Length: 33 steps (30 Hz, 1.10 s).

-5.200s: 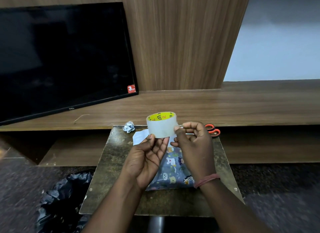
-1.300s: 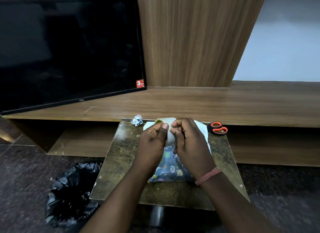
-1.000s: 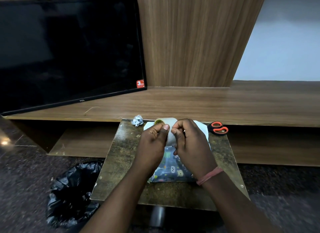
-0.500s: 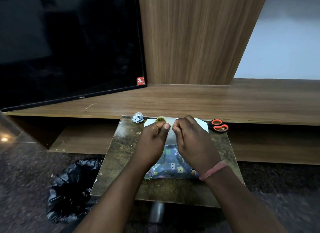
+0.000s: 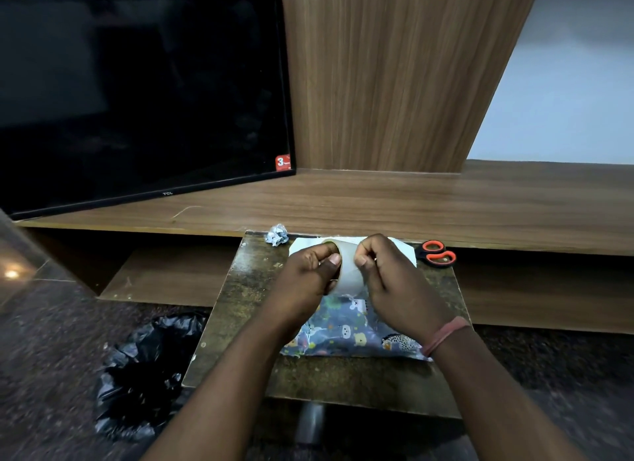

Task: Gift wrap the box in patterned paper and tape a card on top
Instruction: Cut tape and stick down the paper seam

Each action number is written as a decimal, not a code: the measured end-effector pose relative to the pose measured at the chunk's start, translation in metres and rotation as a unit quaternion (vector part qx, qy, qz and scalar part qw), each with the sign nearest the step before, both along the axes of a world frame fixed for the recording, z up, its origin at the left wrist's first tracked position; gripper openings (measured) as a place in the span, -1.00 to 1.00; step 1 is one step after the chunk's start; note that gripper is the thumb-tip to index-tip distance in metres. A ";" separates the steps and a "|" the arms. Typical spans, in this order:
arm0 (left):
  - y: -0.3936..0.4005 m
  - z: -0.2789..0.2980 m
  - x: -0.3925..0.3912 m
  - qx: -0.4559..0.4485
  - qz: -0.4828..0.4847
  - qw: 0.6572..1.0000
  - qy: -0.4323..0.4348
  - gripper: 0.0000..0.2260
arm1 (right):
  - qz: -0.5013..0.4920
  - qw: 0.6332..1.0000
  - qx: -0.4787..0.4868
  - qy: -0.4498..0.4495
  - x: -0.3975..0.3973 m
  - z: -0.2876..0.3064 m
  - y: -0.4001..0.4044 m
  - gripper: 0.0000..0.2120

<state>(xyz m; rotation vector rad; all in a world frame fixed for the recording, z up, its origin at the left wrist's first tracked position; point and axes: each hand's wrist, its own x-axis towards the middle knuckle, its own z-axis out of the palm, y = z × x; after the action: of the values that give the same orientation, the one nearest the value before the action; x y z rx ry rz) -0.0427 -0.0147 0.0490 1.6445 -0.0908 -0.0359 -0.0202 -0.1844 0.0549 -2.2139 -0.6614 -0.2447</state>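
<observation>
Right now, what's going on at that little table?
A person is working a roll of tape over a small table. The left hand holds the roll while the right hand picks at its surface with thumb and finger, apparently hunting for the tape's end. Beneath the hands lies the box in patterned paper, already wrapped. A white card lies past it, not yet taped on, with orange-handled scissors at the far right edge.

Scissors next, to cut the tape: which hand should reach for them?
Probably the right hand: the scissors lie just beyond it at the table's far right, while the left hand grips the tape roll.
</observation>
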 end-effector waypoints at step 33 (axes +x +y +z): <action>-0.002 0.002 -0.009 0.258 -0.049 0.962 -0.072 -0.87 | -0.055 0.988 0.141 0.020 -0.004 0.025 -0.003 -0.87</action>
<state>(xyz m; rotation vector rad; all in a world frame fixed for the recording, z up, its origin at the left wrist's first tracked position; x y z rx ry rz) -0.0512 -0.0167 0.0511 2.1625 -0.2945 -0.0151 -0.0246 -0.1870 0.0804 -1.9789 -0.4530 -0.3277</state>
